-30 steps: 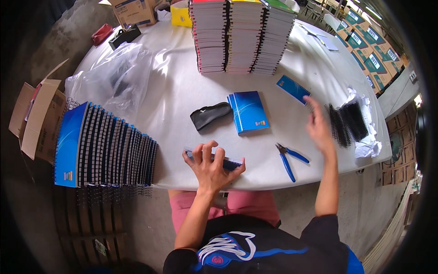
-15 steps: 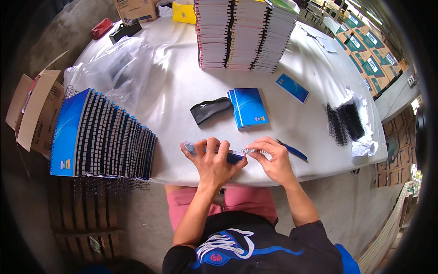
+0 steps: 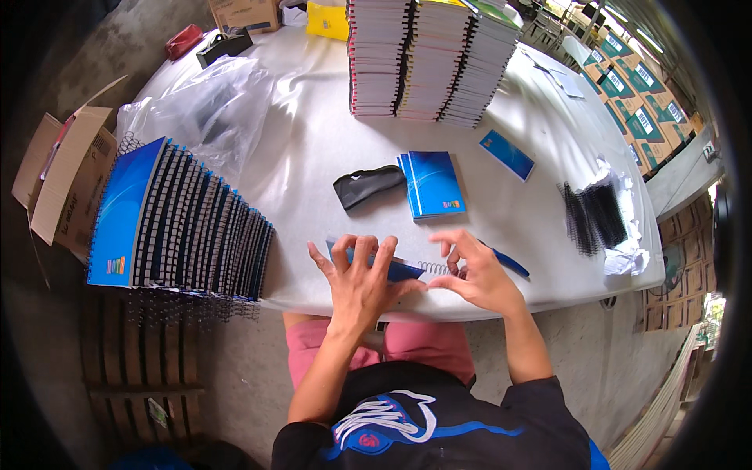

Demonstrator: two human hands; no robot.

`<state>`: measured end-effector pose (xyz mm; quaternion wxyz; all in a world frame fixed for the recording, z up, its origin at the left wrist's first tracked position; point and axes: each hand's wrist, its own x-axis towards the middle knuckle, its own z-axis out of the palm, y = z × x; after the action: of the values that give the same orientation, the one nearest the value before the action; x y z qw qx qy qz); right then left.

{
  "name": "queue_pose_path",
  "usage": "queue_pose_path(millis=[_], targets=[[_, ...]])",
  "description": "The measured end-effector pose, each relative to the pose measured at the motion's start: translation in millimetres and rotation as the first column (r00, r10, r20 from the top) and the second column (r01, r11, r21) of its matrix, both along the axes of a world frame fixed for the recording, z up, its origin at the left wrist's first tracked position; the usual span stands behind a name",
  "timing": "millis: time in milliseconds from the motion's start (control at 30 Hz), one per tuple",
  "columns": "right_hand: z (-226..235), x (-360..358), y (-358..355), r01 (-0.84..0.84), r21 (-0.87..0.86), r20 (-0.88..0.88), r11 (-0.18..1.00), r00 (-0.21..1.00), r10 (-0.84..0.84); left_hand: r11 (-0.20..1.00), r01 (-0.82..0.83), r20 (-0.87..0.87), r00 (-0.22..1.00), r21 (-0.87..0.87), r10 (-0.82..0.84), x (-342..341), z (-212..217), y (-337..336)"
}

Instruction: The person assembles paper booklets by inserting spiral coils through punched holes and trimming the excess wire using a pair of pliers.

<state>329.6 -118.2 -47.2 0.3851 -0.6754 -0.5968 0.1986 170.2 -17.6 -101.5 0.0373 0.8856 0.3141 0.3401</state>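
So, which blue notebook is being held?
The notebook under the left hand, a spiral coil at its right end; it alone has a hand on it.

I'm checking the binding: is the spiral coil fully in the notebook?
Not fully: a stretch of spiral coil shows between the notebook and right hand.

A white-covered desk (image 3: 305,149) fills the middle of the frame. On it: three tall notebook stacks (image 3: 431,66) at top centre, a yellow packet (image 3: 327,21) and plastic bag (image 3: 205,110) upper left, spiral-bound books (image 3: 184,223) at left, a black pouch (image 3: 368,186) touching blue notebooks (image 3: 435,184) at centre, a blue pad (image 3: 507,154) right of centre, pliers (image 3: 511,262) lower right of centre, and black coils (image 3: 595,215) beside crumpled paper (image 3: 627,258) at right.
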Motion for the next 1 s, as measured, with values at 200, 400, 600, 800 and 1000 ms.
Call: queue_pose_path(millis=[200,400,600,800,1000], targets=[[-6.5,16.3,5.7,-0.198,-0.176,-0.050,0.964,0.980,0.192,0.999,0.032,-0.019,0.999,-0.040,-0.033,-3.1,-11.2,7.5],[0.9,41.3,106.2,-0.193,-0.099,0.512,0.976,0.831,0.216,0.995,0.098,0.041,0.994,-0.007,-0.098,-7.0,-2.7,12.8],[-56.6,41.3,174.6,-0.087,-0.118,0.462,0.989,0.877,0.132,0.992,0.118,0.053,0.992,-0.055,-0.115,-2.8,3.6,12.0],[-28.5,67.0,76.6,-0.209,0.552,-0.739,0.807,0.325,0.590,0.990,0.140,0.119,0.984,-0.034,-0.135,-4.7,1.3,16.1],[-50.1,49.3,26.9,-0.198,0.471,-0.721,0.860,0.475,0.505,0.980,0.159,0.093,0.984,-0.116,-0.149,-6.0,-2.0,16.6]])
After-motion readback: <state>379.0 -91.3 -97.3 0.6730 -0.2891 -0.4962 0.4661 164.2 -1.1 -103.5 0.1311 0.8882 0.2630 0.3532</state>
